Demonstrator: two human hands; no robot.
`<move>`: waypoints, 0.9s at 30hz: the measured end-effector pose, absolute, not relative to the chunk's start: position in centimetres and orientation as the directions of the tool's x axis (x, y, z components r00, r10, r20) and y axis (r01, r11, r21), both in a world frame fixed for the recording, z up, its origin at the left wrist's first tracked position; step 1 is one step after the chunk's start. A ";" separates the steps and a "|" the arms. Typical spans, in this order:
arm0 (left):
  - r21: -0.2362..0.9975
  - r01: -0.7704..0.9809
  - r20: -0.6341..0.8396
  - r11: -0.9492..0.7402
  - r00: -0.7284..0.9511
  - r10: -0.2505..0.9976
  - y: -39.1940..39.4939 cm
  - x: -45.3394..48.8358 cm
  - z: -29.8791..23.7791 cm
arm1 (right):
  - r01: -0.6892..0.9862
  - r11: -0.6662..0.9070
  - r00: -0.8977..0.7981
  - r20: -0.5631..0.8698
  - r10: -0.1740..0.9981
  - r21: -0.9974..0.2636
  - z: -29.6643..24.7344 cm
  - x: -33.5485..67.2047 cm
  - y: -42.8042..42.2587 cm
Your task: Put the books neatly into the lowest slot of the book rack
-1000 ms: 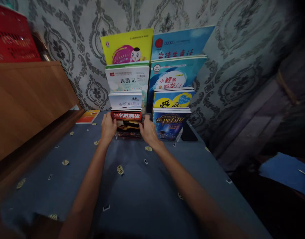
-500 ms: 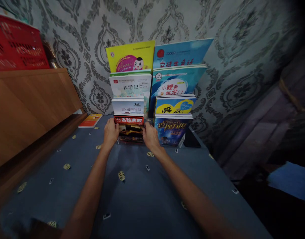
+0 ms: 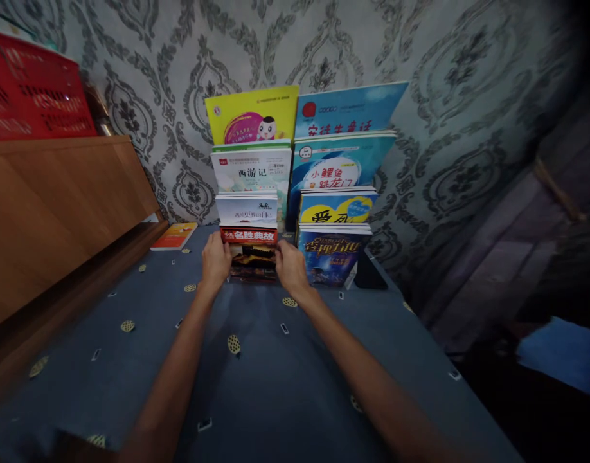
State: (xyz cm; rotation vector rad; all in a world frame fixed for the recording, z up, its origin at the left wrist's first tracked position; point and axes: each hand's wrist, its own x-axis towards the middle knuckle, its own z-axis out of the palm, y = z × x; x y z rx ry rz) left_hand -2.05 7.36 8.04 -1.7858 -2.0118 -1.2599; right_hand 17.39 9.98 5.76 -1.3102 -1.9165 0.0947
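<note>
Both my arms reach forward over a blue cloth-covered table (image 3: 256, 379). My left hand (image 3: 214, 260) grips the left edge of a red-topped book (image 3: 250, 252) at the front of the left row of a stepped book rack. On the book's right edge my right hand (image 3: 290, 267) is closed. Behind it stand a pale book (image 3: 247, 208), a white book (image 3: 252, 170) and a yellow book (image 3: 252, 116). The right row holds a dark blue book (image 3: 331, 253) in front, then a yellow-and-blue book (image 3: 337, 207) and two blue books (image 3: 340, 164).
A wooden cabinet (image 3: 49, 206) runs along the left, with a red crate (image 3: 32, 90) on top. An orange book (image 3: 174, 236) lies flat at the table's back left. Patterned wallpaper (image 3: 444, 128) rises behind the rack. A blue object (image 3: 560, 354) lies in the dark at the right.
Both hands stay on the sides of the red-topped book. The view has tilted, so the rack and hands sit a little lower in the picture.
</note>
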 end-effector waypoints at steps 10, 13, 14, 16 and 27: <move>0.430 0.903 0.613 -0.017 -0.278 0.740 7.2 -1.6 8.3 | 0.711 0.509 -0.174 0.579 0.797 -0.486 5.7 17.6 10.3; 0.418 0.909 0.611 -0.004 -0.278 0.741 7.1 -1.5 8.4 | 0.713 0.507 -0.175 0.577 0.798 -0.484 5.8 17.6 10.4; 0.414 0.910 0.606 0.004 -0.279 0.745 7.0 -1.4 8.5 | 0.714 0.505 -0.173 0.576 0.799 -0.486 5.8 17.6 10.4; 0.408 0.913 0.594 0.024 -0.285 0.753 7.0 -1.3 8.5 | 0.712 0.499 -0.166 0.573 0.803 -0.493 5.8 17.5 10.3; 0.390 0.921 0.636 -0.015 -0.258 0.728 7.0 -1.3 8.1 | 0.726 0.500 -0.155 0.596 0.787 -0.471 6.0 17.5 10.2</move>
